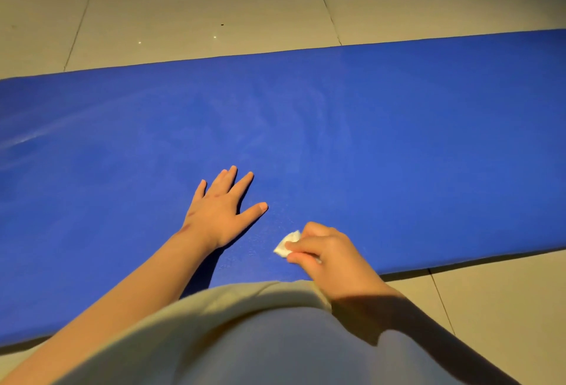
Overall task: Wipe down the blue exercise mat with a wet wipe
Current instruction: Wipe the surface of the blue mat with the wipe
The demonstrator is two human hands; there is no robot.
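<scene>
- The blue exercise mat point(398, 139) lies flat on a tiled floor point(199, 2), running across the view from 9 o'clock to 3 o'clock. Pale smeared streaks show on it toward 9 o'clock.
- The left hand point(219, 216) rests palm-down on the mat at about 7 o'clock from centre, fingers straight and spread, holding nothing.
- The wet wipe point(286, 242), a small white wad, touches the mat close to its near edge, at 4 o'clock from the left thumb.
- The right hand point(327, 257), at 5 o'clock from centre, pinches the wipe between curled fingers and thumb; the wad pokes out at the hand's 10 o'clock.
</scene>
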